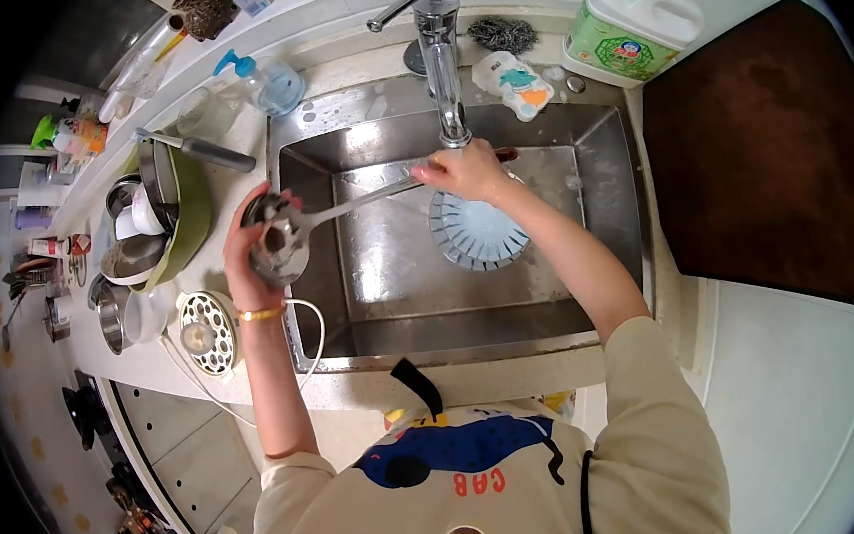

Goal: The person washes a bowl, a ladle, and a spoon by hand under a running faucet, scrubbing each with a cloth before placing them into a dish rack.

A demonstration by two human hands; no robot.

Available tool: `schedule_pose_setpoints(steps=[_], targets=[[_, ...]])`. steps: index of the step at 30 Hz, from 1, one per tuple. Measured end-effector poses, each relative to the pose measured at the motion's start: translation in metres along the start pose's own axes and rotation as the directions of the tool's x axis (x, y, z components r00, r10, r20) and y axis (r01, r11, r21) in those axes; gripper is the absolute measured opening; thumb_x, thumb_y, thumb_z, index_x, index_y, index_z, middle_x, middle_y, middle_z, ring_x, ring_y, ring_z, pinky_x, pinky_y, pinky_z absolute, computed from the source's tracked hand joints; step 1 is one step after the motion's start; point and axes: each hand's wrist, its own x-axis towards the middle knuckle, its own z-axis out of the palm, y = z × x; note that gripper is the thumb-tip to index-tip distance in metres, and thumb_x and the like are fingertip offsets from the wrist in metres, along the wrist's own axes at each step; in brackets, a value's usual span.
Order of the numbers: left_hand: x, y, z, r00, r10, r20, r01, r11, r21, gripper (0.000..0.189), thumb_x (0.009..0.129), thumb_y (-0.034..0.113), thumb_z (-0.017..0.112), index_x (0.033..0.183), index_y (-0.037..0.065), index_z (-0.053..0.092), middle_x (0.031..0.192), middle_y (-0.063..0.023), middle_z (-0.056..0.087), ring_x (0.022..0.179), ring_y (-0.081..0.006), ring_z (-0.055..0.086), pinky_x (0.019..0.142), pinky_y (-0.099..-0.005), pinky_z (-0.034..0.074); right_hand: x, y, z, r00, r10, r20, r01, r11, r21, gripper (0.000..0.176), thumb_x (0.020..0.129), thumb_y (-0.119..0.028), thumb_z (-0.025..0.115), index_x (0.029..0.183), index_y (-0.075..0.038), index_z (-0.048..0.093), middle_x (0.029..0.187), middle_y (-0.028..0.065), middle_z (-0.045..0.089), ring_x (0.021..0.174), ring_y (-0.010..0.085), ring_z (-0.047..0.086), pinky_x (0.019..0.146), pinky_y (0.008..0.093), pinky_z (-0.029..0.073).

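Observation:
Over the left edge of the steel sink [382, 336], my left hand [247, 243] is wrapped round the round metal head of a ladle [281, 248]. My right hand [468, 171] grips the ladle's long handle just below the faucet [443, 65], so the ladle lies nearly level across the sink. The handle's dark end shows past my right fingers. Beneath my right wrist, a ribbed glass bowl [477, 231] rests on the sink floor, partly hidden by the hand and forearm.
Left of the sink stand a green basin [188, 210] of bowls, a grey-handled tool [218, 155], a white perforated disc [210, 334] with a cord and a blue pump bottle [275, 84]. Behind lie a steel scourer [501, 34], a sponge [515, 84] and a detergent jug [625, 36]; a brown board [769, 155] is right.

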Motion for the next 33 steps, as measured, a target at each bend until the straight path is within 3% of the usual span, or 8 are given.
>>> schedule_pose_setpoints(steps=[7,9,13,15,16,18,21,33], targets=[[-0.033,0.001,-0.055,0.995,-0.059,-0.086,0.042,0.981,-0.188,0.057,0.071,0.018,0.041,0.125,-0.001,0.038,0.116,-0.0236,0.049,0.111,-0.0365,0.045,0.098,-0.0444,0.034,-0.012,-0.006,0.000,0.989,0.092,0.113,-0.082,0.992,-0.095,0.056,0.072,-0.062,0.049,0.065,-0.009,0.064,0.057,0.0142,0.058,0.057,0.0315,0.058,0.056,0.0391,0.047],[-0.036,0.001,-0.050,0.994,-0.030,-0.102,0.013,0.986,-0.168,0.059,0.071,0.016,0.042,0.126,-0.002,0.036,0.117,-0.0240,0.048,0.112,-0.0368,0.044,0.098,-0.0440,0.033,-0.009,-0.003,0.010,0.963,0.255,-0.083,-0.256,0.967,-0.003,0.053,0.072,-0.058,0.053,0.070,-0.007,0.066,0.059,0.0166,0.058,0.060,0.0321,0.059,0.058,0.0385,0.047],[-0.036,-0.001,-0.044,0.996,0.014,-0.092,-0.025,0.992,-0.120,0.061,0.070,0.017,0.042,0.127,-0.003,0.034,0.117,-0.0249,0.048,0.112,-0.0371,0.044,0.098,-0.0437,0.033,-0.020,0.020,0.026,0.856,0.509,-0.088,-0.479,0.845,0.237,0.046,0.073,-0.049,0.058,0.071,-0.004,0.066,0.062,0.0163,0.060,0.063,0.0253,0.061,0.060,0.0349,0.048],[-0.036,-0.002,-0.050,0.995,-0.007,-0.101,-0.013,0.980,-0.200,0.060,0.069,0.016,0.042,0.126,-0.004,0.036,0.116,-0.0244,0.049,0.111,-0.0367,0.046,0.097,-0.0427,0.035,-0.028,0.035,0.026,0.729,0.680,0.085,-0.565,0.527,0.635,0.032,0.075,-0.036,0.061,0.075,-0.004,0.064,0.072,0.0116,0.063,0.068,0.0170,0.061,0.059,0.0297,0.048],[-0.036,-0.005,-0.052,0.993,-0.033,-0.112,0.001,0.962,-0.273,0.059,0.068,0.015,0.042,0.124,-0.004,0.038,0.114,-0.0240,0.050,0.109,-0.0364,0.047,0.096,-0.0417,0.036,-0.030,0.037,0.025,0.730,0.679,0.083,-0.566,0.530,0.632,0.032,0.075,-0.036,0.061,0.075,-0.004,0.064,0.072,0.0116,0.063,0.068,0.0170,0.061,0.059,0.0297,0.048],[-0.036,-0.018,-0.057,0.991,-0.044,-0.127,0.007,0.959,-0.282,0.060,0.068,0.017,0.042,0.125,-0.003,0.038,0.114,-0.0236,0.050,0.109,-0.0363,0.047,0.094,-0.0421,0.038,-0.039,0.033,0.022,0.728,0.612,0.308,-0.365,-0.035,0.930,0.019,0.078,-0.026,0.061,0.084,-0.008,0.060,0.080,0.0074,0.063,0.072,0.0121,0.059,0.059,0.0257,0.047],[-0.032,-0.047,-0.062,0.986,-0.104,-0.133,0.040,0.908,-0.416,0.059,0.068,0.019,0.047,0.123,0.000,0.040,0.117,-0.0245,0.047,0.111,-0.0373,0.045,0.096,-0.0454,0.036,-0.047,0.030,0.003,0.770,0.548,0.326,-0.202,-0.274,0.940,0.016,0.081,-0.023,0.060,0.089,-0.010,0.058,0.086,0.0068,0.062,0.070,0.0128,0.057,0.059,0.0232,0.046],[0.049,-0.256,-0.023,0.903,-0.424,0.072,0.414,0.810,-0.415,0.040,0.087,0.035,0.050,0.113,0.004,0.050,0.103,-0.0076,0.058,0.090,-0.0213,0.058,0.078,-0.0377,0.049,-0.064,0.007,-0.114,0.726,0.626,-0.285,0.016,0.400,0.916,0.021,0.082,-0.012,0.061,0.099,-0.003,0.055,0.094,0.0086,0.061,0.088,0.0135,0.059,0.066,0.0232,0.048]])
